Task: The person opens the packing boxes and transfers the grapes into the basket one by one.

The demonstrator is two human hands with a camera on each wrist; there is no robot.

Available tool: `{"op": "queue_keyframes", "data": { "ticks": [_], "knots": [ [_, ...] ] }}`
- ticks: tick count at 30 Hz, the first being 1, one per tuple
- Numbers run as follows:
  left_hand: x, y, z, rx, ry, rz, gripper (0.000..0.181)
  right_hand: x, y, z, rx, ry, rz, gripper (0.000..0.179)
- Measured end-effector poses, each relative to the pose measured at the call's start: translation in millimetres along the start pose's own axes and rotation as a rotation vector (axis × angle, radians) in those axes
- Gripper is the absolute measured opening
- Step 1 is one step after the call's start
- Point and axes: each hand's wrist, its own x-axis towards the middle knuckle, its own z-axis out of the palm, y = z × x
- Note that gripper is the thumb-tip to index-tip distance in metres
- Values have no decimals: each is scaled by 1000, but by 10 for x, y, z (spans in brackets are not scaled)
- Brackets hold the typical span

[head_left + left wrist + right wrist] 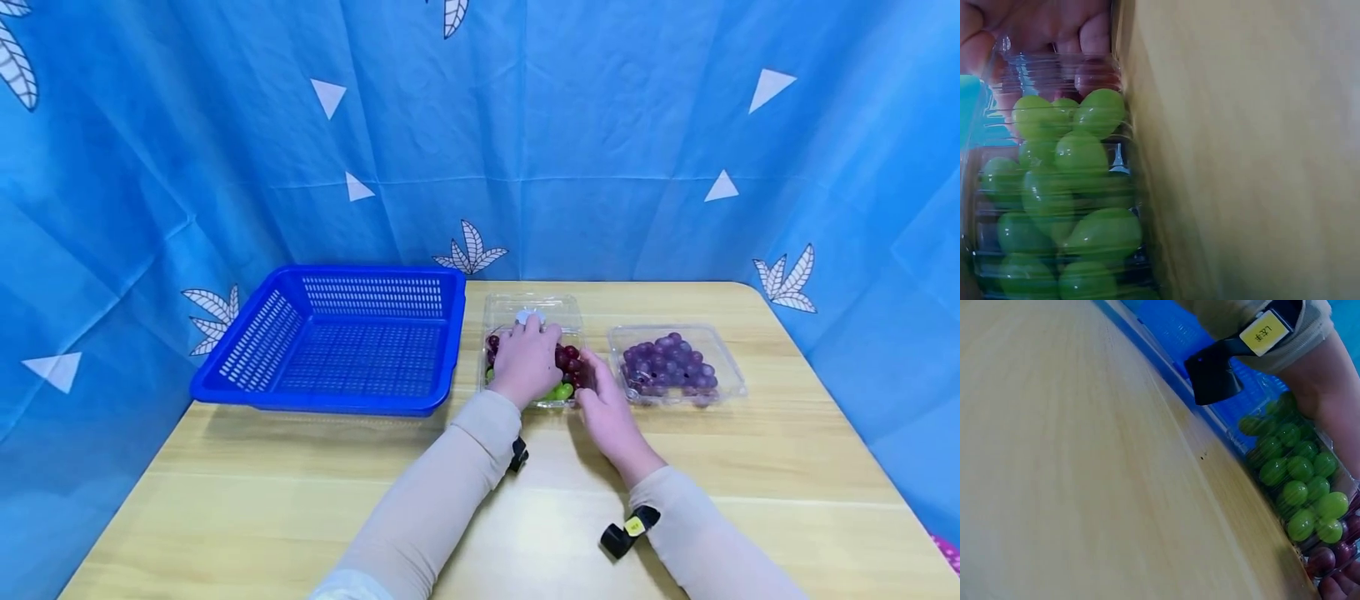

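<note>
A hinged clear plastic box (573,312) stands with its lid thrown back, holding green grapes (1082,153) at the near side and dark red grapes (572,363) behind them. My left hand (527,362) lies over these grapes with its fingers reaching into the box; what its fingertips touch is hidden. At the box's right side, my right hand (609,412) holds the wall, thumb at the near corner. In the right wrist view the green grapes (1300,469) press close against the clear wall.
Left of the box stands a blue plastic basket (450,367) with slotted sides. To the right is another clear box (731,385) with purple grapes (670,364). Both stand on a wooden table (300,500) before a blue curtain (600,125).
</note>
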Motion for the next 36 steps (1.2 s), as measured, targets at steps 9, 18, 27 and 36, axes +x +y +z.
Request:
{"op": "queue_keyframes", "data": {
  "ticks": [9,18,27,36],
  "knots": [
    [-101,-109,32,-73,91,-26,40,4,-34,77,48,-25,-30,69],
    [-97,-141,-11,-145,153,-11,38,60,3,59,48,-23,-45,74],
    [-81,-173,-1,-403,232,-81,36,50,-7,24,14,-7,-46,73],
    [-71,-190,-14,-643,271,-100,33,34,0,5,24,8,-44,70]
  ]
}}
